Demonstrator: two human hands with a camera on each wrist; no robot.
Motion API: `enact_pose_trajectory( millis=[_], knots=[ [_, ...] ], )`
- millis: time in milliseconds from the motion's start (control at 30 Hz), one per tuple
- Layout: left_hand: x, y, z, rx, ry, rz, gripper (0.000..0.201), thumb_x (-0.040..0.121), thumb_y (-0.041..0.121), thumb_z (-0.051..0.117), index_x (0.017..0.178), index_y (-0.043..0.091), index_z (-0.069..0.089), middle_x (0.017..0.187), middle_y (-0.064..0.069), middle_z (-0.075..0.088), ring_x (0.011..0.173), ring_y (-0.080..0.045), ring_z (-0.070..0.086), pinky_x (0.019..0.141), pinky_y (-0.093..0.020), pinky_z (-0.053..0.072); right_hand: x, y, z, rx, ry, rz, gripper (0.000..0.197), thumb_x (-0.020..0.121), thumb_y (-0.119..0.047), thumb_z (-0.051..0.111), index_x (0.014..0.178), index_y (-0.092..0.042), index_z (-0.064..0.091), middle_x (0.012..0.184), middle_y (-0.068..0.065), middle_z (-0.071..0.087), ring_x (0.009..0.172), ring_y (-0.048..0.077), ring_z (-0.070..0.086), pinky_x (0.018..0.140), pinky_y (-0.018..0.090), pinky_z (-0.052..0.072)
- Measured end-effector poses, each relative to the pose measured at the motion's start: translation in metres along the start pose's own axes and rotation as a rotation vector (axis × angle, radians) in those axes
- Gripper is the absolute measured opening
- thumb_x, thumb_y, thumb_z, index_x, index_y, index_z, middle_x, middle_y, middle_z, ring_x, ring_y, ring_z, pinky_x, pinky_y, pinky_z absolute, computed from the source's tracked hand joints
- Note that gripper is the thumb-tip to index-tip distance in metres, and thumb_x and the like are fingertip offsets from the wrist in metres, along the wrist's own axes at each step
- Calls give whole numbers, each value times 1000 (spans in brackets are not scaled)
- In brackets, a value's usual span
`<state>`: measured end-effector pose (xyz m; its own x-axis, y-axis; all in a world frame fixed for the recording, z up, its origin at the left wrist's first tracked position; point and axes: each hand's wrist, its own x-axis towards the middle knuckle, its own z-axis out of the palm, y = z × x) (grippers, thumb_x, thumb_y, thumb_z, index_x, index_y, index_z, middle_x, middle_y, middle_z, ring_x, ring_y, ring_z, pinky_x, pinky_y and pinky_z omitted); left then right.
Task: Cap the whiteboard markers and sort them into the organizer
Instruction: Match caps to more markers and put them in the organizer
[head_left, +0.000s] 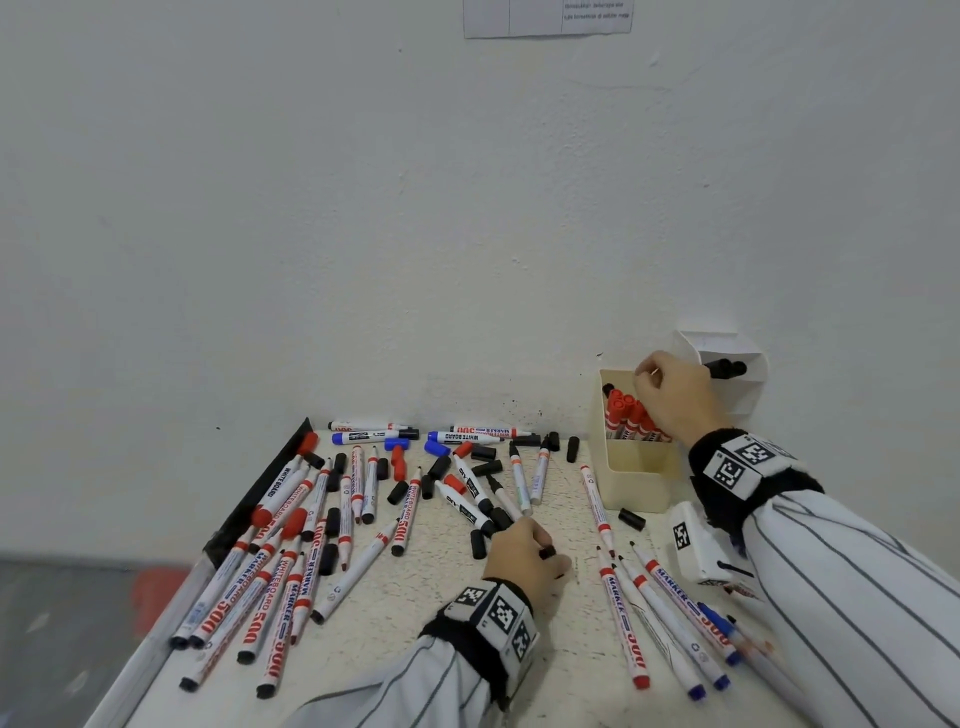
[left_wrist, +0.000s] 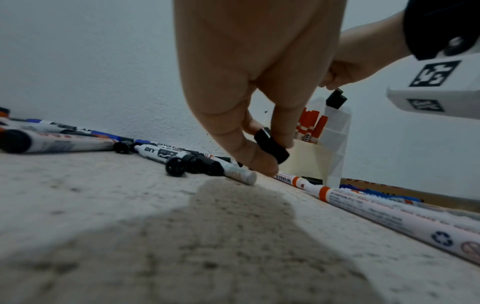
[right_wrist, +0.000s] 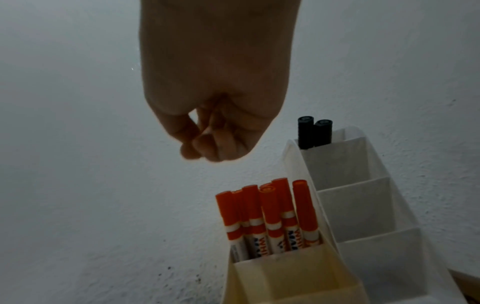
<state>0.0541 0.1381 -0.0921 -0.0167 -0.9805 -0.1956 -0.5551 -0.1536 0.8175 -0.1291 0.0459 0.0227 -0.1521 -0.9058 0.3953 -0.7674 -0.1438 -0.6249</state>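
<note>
My left hand (head_left: 545, 558) rests low on the table and pinches a black cap (head_left: 545, 552) between thumb and fingers; the left wrist view shows the black cap (left_wrist: 271, 147) held just above the tabletop. My right hand (head_left: 647, 379) hovers over the cream organizer box (head_left: 639, 467) with its fingers (right_wrist: 207, 148) curled together, holding nothing. Several red-capped markers (right_wrist: 267, 216) stand in that box. Two black-capped markers (right_wrist: 314, 131) stand in the top slot of the white tiered organizer (right_wrist: 363, 205) beside it.
Uncapped markers (head_left: 291, 561) and loose black caps (head_left: 478, 543) lie scattered over the table's left and middle. More markers (head_left: 660, 613) lie under my right forearm. A black strip (head_left: 260, 493) lines the table's left edge. The wall stands right behind the organizers.
</note>
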Motion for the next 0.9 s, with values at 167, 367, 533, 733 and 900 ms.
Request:
enact_pose_trajectory(
  millis=[167,367,533,733,900],
  knots=[
    [-2,-5,-7,-213,62,-5,13,88,7,61,94,16,54,86,1,55,75,-10,56,74,-20,54,-36,-13,-2,-66,-534,60,11,94,-16,50,91,-13,60,70,3,61,56,13,56,48,19,44],
    [-11,-11,-20,-353,153,-58,10,86,19,66,85,12,59,76,-3,63,57,-12,62,52,-17,51,-88,5,20,-320,-962,330,16,82,-23,70,79,-10,61,65,3,65,49,12,57,62,26,54],
    [-18,-13,-27,-352,162,-69,17,93,25,56,81,13,57,71,-1,65,46,-9,59,47,-18,47,-112,5,39,-390,-965,318,24,79,-26,72,82,-6,59,65,4,63,49,12,57,52,21,50],
    [-22,-26,-36,-273,170,-92,13,86,7,63,97,10,56,92,-11,65,68,-15,64,63,-21,53,-124,4,56,-448,-787,203,26,80,-20,70,75,-17,44,95,3,55,67,10,50,53,14,40],
    [-20,-38,-40,-90,170,-115,33,85,5,61,117,12,61,118,-7,62,112,-20,56,98,-26,43,-131,3,66,-391,-723,199,15,82,-16,62,86,-16,47,105,7,55,86,18,54,67,22,46]
  ],
)
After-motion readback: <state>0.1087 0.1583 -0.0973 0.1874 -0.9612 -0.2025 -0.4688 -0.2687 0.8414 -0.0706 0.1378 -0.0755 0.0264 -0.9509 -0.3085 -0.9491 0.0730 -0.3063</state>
